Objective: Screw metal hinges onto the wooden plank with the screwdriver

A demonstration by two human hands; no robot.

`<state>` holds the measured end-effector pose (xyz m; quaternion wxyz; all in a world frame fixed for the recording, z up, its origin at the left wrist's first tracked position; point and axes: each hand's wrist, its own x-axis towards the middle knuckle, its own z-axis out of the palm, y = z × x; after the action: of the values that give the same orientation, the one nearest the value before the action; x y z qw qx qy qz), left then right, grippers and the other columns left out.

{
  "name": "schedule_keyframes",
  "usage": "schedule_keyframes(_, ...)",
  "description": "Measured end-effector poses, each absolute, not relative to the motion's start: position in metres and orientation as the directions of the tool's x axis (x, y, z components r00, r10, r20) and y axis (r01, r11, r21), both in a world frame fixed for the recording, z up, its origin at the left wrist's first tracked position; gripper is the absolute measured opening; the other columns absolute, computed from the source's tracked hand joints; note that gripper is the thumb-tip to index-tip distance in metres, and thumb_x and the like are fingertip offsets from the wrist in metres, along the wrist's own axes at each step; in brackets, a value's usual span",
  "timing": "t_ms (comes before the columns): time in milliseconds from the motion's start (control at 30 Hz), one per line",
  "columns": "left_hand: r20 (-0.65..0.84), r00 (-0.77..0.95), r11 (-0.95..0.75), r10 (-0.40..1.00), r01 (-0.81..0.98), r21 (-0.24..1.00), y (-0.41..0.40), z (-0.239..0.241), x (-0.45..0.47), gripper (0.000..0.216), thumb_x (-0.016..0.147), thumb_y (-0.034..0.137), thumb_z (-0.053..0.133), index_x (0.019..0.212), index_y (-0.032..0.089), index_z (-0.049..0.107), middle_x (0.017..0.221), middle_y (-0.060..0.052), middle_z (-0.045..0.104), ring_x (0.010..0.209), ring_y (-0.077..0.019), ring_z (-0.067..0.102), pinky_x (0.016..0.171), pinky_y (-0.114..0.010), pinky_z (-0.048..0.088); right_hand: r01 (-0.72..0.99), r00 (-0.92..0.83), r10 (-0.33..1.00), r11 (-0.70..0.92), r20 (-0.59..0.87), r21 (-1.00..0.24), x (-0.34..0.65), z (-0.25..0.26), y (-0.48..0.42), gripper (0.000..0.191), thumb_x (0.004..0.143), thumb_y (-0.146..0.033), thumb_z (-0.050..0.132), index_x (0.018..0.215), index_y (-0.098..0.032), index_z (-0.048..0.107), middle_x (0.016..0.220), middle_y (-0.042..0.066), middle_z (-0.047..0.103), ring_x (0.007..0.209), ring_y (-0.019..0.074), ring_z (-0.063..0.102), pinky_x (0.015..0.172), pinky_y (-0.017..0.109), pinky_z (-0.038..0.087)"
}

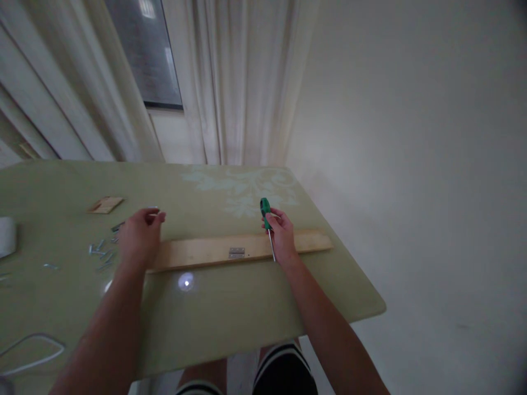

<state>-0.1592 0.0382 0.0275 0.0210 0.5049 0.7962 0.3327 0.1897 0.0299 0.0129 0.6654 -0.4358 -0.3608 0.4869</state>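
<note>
My right hand [280, 233] is wrapped around a screwdriver [265, 211] with a green handle. Its metal shaft points down toward the near edge of a long wooden board [201, 252]. On the board lies a small metal hinge [236, 252], with a little dark hole to its right. Over the board's left end, my left hand [142, 236] is closed in a pinch. A thin metal screw [153, 208] shows at its fingertips, though most of it is hidden. Several loose screws [101, 251] lie on the table left of that hand.
A green table [230, 318] with a pale leaf pattern carries everything. At the left are a small wooden piece [107, 205], a white object [7, 237] and a white cable [41, 359]. Curtains [247, 82] hang behind, and a wall [411, 164] rises at the right.
</note>
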Motion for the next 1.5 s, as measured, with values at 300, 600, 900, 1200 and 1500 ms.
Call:
schedule_keyframes(300, 0.265, -0.53, 0.467, 0.806, 0.843, 0.266, 0.032, 0.003, -0.205, 0.033, 0.087, 0.048, 0.057, 0.101, 0.024, 0.075, 0.096, -0.015, 0.076, 0.1, -0.0466, 0.07, 0.082, -0.063, 0.049, -0.344, 0.264, 0.963, 0.142, 0.049, -0.928, 0.19, 0.01, 0.031, 0.043, 0.068, -0.044, 0.086, 0.102, -0.021, 0.071, 0.076, 0.0, 0.073, 0.068, 0.016, 0.065, 0.062, 0.029, 0.046)
schedule_keyframes(600, 0.375, 0.012, -0.19, 0.927, 0.876, 0.443, 0.035, 0.027, -0.107, 0.043, 0.097, 0.051, 0.044, 0.096, 0.022, 0.076, 0.095, -0.01, 0.079, 0.091, -0.0272, 0.071, 0.089, -0.039, 0.053, -0.388, 0.219, 0.975, 0.058, -0.03, -0.92, 0.19, 0.013, 0.031, 0.048, 0.067, -0.043, 0.087, 0.106, -0.02, 0.071, 0.081, 0.003, 0.077, 0.07, 0.018, 0.07, 0.056, 0.027, 0.048)
schedule_keyframes(900, 0.38, 0.311, -0.489, 0.871, 0.623, 0.611, 0.003, 0.018, -0.042, 0.047, 0.106, 0.054, 0.041, 0.118, 0.021, 0.073, 0.105, -0.008, 0.079, 0.099, -0.0245, 0.072, 0.092, -0.039, 0.053, -0.346, 0.33, 0.943, 0.157, 0.036, -0.925, 0.188, 0.017, 0.027, 0.057, 0.065, -0.038, 0.087, 0.112, -0.025, 0.058, 0.088, -0.001, 0.074, 0.072, 0.0175, 0.072, 0.059, 0.026, 0.051)
schedule_keyframes(1200, 0.291, 0.593, -0.657, 0.751, 0.622, 0.426, 0.001, 0.012, -0.037, 0.018, 0.091, 0.04, 0.074, 0.099, 0.025, 0.077, 0.105, -0.007, 0.073, 0.1, -0.0241, 0.067, 0.088, -0.035, 0.052, -0.343, 0.547, 0.836, 0.181, -0.039, -0.922, 0.209, 0.007, 0.042, 0.051, 0.067, -0.041, 0.081, 0.108, -0.025, 0.054, 0.087, -0.004, 0.067, 0.073, 0.0154, 0.069, 0.061, 0.026, 0.048)
schedule_keyframes(1500, 0.269, 0.568, -0.599, 0.778, 0.539, 0.593, 0.005, 0.014, -0.046, 0.023, 0.095, 0.044, 0.066, 0.096, 0.025, 0.078, 0.09, -0.005, 0.077, 0.082, -0.0195, 0.07, 0.074, -0.029, 0.054, -0.359, 0.562, 0.824, 0.171, -0.067, -0.917, 0.211, 0.004, 0.045, 0.049, 0.066, -0.042, 0.08, 0.105, -0.027, 0.054, 0.081, -0.004, 0.068, 0.071, 0.0169, 0.068, 0.061, 0.027, 0.047)
